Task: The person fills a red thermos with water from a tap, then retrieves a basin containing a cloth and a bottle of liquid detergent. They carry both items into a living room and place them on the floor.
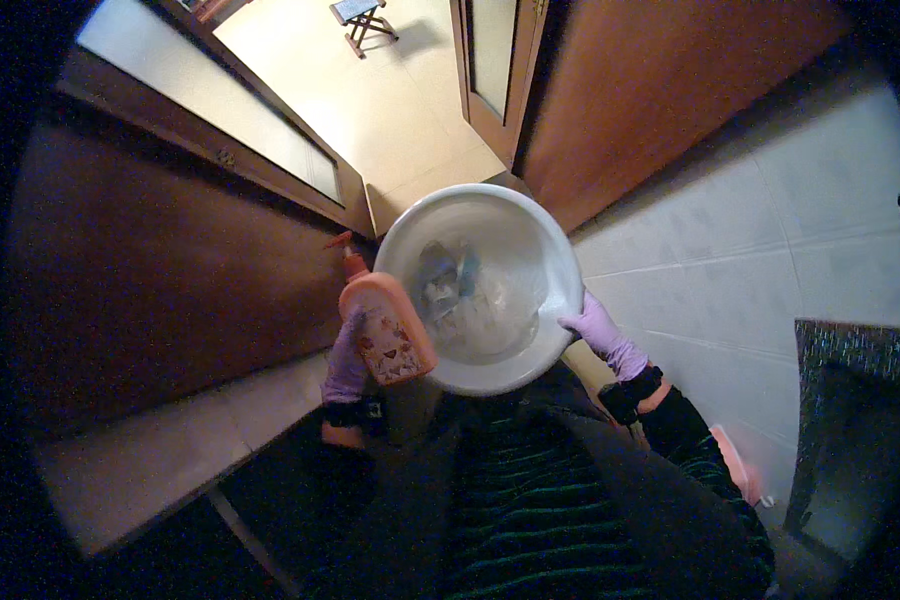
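Note:
My left hand (346, 360), in a lilac glove, holds a pink pump bottle (394, 334) with a red pump head and a patterned front. The bottle tilts against the left side of a round white basin (487, 382), covering part of its rim. On the basin's right side, my right hand (604, 334), gloved the same way, grips the rim with the thumb on top. Inside the basin lie some blurred bluish and whitish items (446, 277), apparently in liquid; I cannot tell what they are.
Ahead is a doorway between a wooden door with a glass panel (285, 157) at left and another glazed wooden door (491, 67). Beyond it a folding stool (364, 26) stands on the tiled floor (412, 112). White wall tiles (705, 247) and a pink object (736, 465) are at right.

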Demonstrator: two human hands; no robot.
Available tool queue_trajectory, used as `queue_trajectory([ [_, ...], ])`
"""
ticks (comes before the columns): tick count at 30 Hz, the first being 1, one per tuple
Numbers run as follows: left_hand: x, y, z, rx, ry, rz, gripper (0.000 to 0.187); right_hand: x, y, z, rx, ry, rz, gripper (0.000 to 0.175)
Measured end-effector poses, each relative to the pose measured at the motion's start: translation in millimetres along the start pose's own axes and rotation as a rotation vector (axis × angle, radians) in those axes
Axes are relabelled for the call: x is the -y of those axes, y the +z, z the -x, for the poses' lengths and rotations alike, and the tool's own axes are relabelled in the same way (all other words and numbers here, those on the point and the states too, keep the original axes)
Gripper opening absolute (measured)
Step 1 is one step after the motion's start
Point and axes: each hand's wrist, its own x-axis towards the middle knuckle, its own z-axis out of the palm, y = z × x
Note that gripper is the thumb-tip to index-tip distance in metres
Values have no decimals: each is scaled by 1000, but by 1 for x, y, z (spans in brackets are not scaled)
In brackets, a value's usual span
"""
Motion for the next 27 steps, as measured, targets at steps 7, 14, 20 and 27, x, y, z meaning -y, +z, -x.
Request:
queue_trajectory([
  [7, 21, -15, -34, -49, 276, 275, 55, 22, -4, -51, 125, -3, -4, 65],
  [14, 47, 1, -33, 472, 485, 291, 53, -2, -14, -55, 89, -147, -125, 66],
  [20, 56, 27, -33, 171, 440, 410, 51, 12, -36, -68, 283, 369, -92, 52],
  [27, 36, 33, -37, 6, 528, 216, 38, 31, -47, -80, 545, 220, -125, 43],
])
